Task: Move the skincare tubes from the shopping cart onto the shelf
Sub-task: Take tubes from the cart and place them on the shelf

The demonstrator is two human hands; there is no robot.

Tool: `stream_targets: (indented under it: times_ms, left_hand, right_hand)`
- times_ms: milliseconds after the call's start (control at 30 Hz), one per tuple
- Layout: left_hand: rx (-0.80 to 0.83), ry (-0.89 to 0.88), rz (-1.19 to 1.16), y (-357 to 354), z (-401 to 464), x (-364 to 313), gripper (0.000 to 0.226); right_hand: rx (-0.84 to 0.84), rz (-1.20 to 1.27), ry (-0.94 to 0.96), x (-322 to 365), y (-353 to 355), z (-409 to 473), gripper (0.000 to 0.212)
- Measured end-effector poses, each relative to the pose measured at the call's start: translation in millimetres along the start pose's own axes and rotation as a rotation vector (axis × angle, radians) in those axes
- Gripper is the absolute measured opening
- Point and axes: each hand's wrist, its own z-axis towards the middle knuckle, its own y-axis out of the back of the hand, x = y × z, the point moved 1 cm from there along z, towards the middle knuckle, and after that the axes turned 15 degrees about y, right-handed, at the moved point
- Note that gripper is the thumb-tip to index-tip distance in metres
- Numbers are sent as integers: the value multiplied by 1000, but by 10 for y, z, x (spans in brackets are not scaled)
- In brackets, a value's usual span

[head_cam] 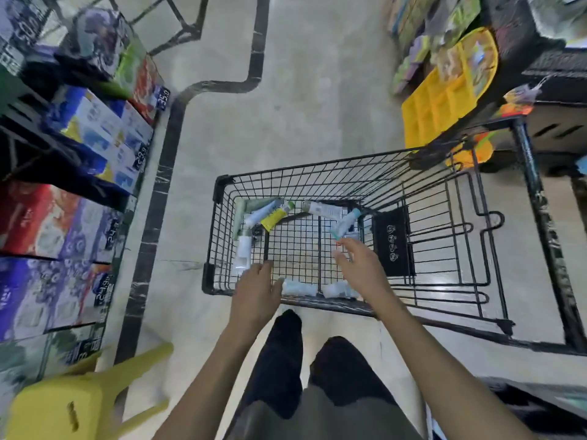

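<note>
we read "35.0" on a shelf price tag [163, 97] (tube labels too blurred). our left hand [258, 289] and right hand [359, 263] reach into the shopping cart [320, 166], fingers loosely spread, holding nothing. the skincare tubes [275, 215] lie scattered on the basket floor.

Upper price tag [163, 97], upper left of the frame, on the shelf edge: "35.0" is read.
Lower price tag [105, 286], lower left, on the shelf edge: "54.9" is read, inverted and blurred.
Black panel [393, 241] inside the cart, right of centre: four round white symbols are seen, not legible.
Tube labels: none can be read.
</note>
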Motion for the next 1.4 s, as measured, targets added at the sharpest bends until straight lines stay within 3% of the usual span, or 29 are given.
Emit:
stream_targets:
  times_ms: [200, 367, 500, 667, 900, 1033, 1233, 1400]
  left_hand:
    - [84, 42, 54, -296, 1281, -162, 50]
    - [123, 58, 106, -953, 2300, -233, 46]
    - [95, 37, 174, -1536, 3005, -193, 60]
    - [43, 37, 190, -2080, 3545, -12, 63]
    - [-236, -99, 198, -2322, 3727, 153, 56]
    - [-196, -102, 161, -2319, 3780, 173, 54]
    - [-18, -35, -148, -2181, 3706, 103, 25]
    - [239, 322, -677, -1911, 3314, -17, 29]
  right_hand:
    - [-130, 262, -337, -574, -236, 914, 36]
    - [-254, 316, -544, -1328, -573, 1698, 33]
    - [-313, 293, -601, -1937, -894, 2283, 34]
    - [-347, 276, -660, -2471, -1165, 2810, 56]
    - [-487, 323, -734, -2840, -1372, 3210, 56]
    - [-515, 351, -750, -2858, -1416, 3250, 52]
    - [-555, 457, -773, -2816, -1277, 3100, 29]
    - [-495, 615, -806, -2689, -1177, 2780, 18]
